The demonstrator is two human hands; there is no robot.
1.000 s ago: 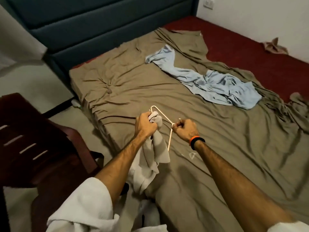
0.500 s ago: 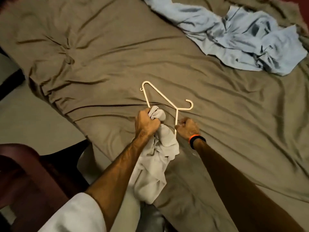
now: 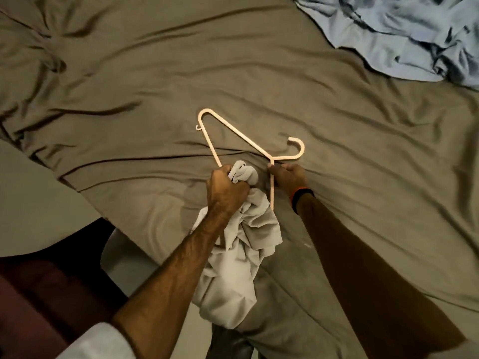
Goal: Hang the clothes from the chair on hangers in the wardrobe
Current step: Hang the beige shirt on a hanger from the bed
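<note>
A pale plastic hanger (image 3: 234,132) lies over the olive bed sheet (image 3: 155,73), its hook pointing right. My right hand (image 3: 289,177), with an orange and black wristband, pinches the hanger just below the hook's neck. My left hand (image 3: 226,191) is closed on a bunched light grey garment (image 3: 241,255) that hangs down over the bed's edge. The garment's bunched top sits inside the hanger's triangle, between its lower arm and the bar. The wardrobe is out of view.
A crumpled light blue garment (image 3: 404,35) lies on the bed at the upper right. A dark wooden chair (image 3: 39,307) stands at the lower left beside the bed, next to pale floor (image 3: 33,203).
The view has tilted down and closer to the bed; the headboard and wall are out of frame. The hanger now lies flatter with its hook showing, and my right hand has shifted up to the neck.
</note>
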